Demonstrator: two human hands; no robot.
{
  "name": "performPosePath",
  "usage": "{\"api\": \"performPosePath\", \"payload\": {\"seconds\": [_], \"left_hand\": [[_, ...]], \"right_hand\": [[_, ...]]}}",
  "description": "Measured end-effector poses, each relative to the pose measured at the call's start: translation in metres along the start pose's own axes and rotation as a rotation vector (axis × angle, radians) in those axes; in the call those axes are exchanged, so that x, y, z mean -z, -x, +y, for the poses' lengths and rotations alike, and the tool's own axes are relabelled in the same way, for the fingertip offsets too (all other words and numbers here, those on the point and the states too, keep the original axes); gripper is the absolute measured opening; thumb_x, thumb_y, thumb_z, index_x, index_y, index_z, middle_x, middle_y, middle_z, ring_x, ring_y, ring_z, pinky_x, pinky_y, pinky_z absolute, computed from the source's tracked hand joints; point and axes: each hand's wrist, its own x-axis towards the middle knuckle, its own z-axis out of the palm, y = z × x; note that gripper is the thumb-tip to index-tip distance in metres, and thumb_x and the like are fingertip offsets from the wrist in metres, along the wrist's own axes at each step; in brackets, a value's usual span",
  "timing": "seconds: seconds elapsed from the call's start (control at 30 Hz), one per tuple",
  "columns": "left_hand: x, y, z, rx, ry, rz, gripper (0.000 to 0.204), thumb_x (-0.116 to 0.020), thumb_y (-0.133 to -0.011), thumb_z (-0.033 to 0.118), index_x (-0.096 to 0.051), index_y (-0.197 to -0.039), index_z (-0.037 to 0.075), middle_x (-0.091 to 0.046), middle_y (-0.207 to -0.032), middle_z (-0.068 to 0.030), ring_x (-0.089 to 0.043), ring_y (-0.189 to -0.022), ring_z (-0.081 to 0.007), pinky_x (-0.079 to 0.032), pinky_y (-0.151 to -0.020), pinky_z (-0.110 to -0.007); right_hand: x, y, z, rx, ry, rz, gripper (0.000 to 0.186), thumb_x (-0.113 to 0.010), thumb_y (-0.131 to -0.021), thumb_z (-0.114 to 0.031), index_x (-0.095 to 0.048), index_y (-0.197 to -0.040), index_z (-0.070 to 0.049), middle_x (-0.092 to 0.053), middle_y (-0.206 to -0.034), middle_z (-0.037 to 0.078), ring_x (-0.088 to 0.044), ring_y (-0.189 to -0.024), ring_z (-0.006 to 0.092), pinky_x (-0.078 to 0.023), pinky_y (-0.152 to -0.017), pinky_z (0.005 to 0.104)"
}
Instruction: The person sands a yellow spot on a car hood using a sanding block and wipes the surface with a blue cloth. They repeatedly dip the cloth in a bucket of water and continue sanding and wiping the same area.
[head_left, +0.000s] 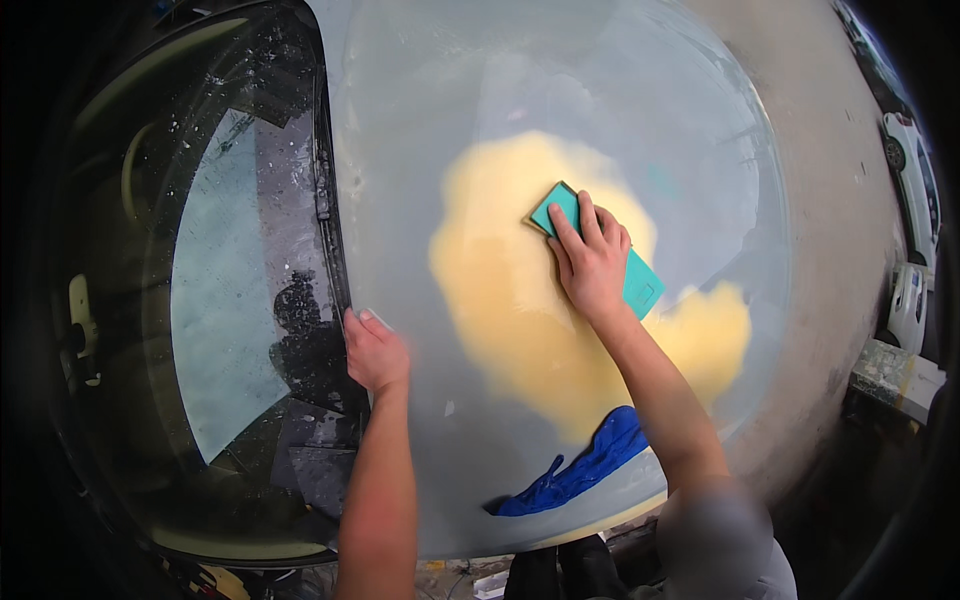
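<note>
The right hand (pixel 597 262) grips a flat, rectangular teal block (pixel 642 284) on the pale-yellow patch (pixel 500 270) of a grey car hood (pixel 420 150); 1 crumpled blue cloth (pixel 580 468) lies nearby. The left hand (pixel 378 352) curls at the hood's left edge; I cannot tell whether it grips anything.

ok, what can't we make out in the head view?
Head view:
- Teal sanding block: middle hidden by right hand; underside faces hood.
- Blue cloth: right end hidden behind right forearm.
- Left hand: own fingers hide whether it grips anything.
</note>
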Motion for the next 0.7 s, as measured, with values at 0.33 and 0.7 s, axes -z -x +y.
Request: {"api": "performPosePath", "payload": {"seconds": [0.33, 0.7], "left_hand": [[-0.011, 0.003, 0.020, -0.078, 0.027, -0.021, 0.052, -0.042, -0.119, 0.042, -0.061, -0.150, 0.006, -0.074, -0.141, -0.0214, -0.073, -0.120, -0.0462, -0.058, -0.096, -0.059], [-0.011, 0.002, 0.034, -0.084, 0.074, -0.042, 0.057, -0.037, -0.120, 0.046, -0.059, -0.153, 0.005, -0.071, -0.146, -0.0237, -0.069, -0.128, -0.0482, -0.055, -0.104, -0.058]], "right_hand": [[-0.022, -0.097, 0.087, -0.121, 0.137, 0.120, 0.042, -0.075, -0.104, -0.027, -0.075, -0.146, -0.025, -0.067, -0.155, 0.015, -0.063, -0.126, 0.0380, -0.047, -0.106, 0.0545], [-0.016, -0.128, 0.129, -0.188, 0.184, 0.104, 0.040, -0.073, -0.107, -0.028, -0.074, -0.148, -0.024, -0.066, -0.157, 0.013, -0.063, -0.127, 0.0377, -0.047, -0.108, 0.0536]]}}
